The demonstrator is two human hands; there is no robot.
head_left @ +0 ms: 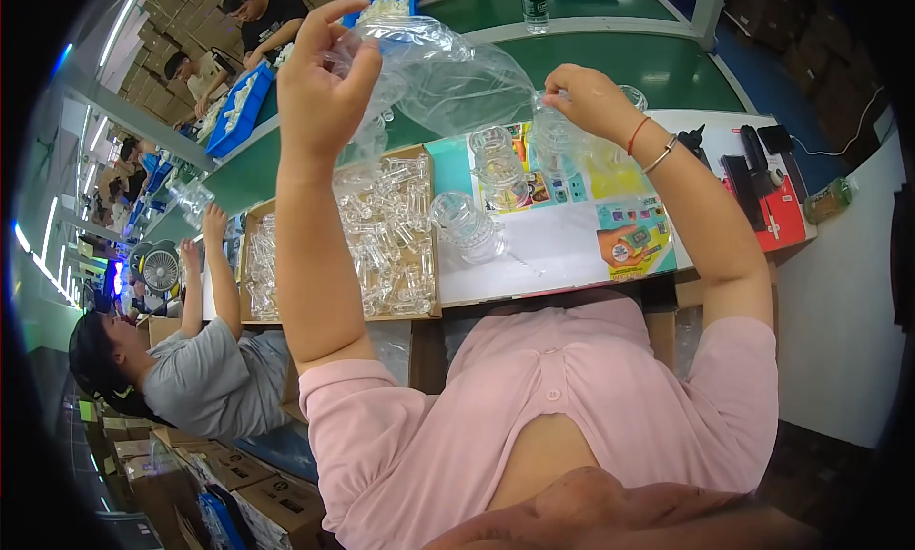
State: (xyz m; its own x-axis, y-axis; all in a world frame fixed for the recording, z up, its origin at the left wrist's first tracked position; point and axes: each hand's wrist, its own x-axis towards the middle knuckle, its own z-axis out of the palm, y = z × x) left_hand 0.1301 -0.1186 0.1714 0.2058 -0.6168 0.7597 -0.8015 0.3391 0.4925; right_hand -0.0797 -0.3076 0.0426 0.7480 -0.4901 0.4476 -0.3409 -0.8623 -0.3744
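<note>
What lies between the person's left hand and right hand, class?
In the head view, a crumpled clear plastic bag spans the gap between the left hand and the right hand, with the green work surface beyond it.

The left forearm (pixel 319 245) reaches almost straight forward, its hand (pixel 329 83) lifted higher in view than the other, forefinger arched and thumb standing apart from it. The right arm (pixel 710 212) bends at the elbow, its forearm slanting inward to the right hand (pixel 596 102), whose thumb and curled fingertips pinch together.
</note>
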